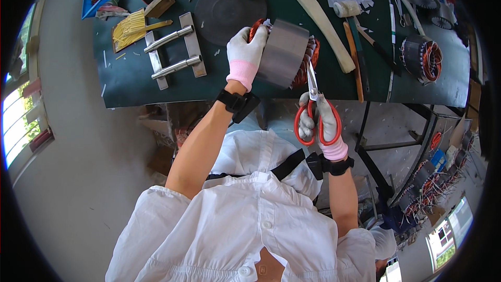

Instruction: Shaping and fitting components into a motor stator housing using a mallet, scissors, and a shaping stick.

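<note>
A motor stator [284, 53], a grey steel cylinder with copper windings at both ends, lies on its side at the near part of the dark green table [125, 86]. My left hand [247, 49], in a white glove with a pink cuff, is closed on the stator's left end by the copper coil. In my gloved right hand [324, 117] are red-handled scissors [312, 81], fingers through the loops. Their blades point up at the right-end windings [312, 57]; whether the tips touch them I cannot tell.
A round dark disc [231, 13] lies behind the stator. To the left are a metal bar frame [177, 52] and yellow strips [131, 30]. A long wooden stick [318, 18] and a second stator [421, 57] are at right. More wound stators [428, 183] stand low at far right.
</note>
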The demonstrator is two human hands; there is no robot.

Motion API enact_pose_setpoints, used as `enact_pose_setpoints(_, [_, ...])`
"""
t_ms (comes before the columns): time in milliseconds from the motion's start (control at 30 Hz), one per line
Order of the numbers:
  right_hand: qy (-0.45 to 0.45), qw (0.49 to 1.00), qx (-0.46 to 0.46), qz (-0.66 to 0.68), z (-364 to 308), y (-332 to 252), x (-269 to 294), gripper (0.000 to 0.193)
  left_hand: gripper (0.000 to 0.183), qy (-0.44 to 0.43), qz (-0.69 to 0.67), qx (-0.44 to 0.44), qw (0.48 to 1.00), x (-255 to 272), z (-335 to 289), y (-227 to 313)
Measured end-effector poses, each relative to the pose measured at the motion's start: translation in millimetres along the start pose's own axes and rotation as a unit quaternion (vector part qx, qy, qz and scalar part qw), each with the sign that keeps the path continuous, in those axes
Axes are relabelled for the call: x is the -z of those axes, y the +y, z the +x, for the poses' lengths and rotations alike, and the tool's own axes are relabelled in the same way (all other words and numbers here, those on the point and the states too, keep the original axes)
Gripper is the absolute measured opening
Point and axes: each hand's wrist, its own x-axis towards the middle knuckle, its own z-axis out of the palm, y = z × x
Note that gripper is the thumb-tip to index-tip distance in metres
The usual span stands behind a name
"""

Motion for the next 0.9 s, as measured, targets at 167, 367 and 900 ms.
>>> enact_pose_setpoints(167, [-0.021,0.997,0.001,-0.070,8,-15,5,0.049,0.037,-0.003,-0.022,-0.009,1.000,0,1,-6])
enact_pose_setpoints(367, [-0.026,0.998,-0.045,-0.043,9,-27,4,0.046,0.036,-0.010,-0.048,-0.003,0.999,0,-1,-6])
enact_pose_setpoints(900, [-0.044,0.998,0.035,0.018,-4,16,-1,0.049,0.046,-0.095,0.118,0.063,0.986,10,7,0])
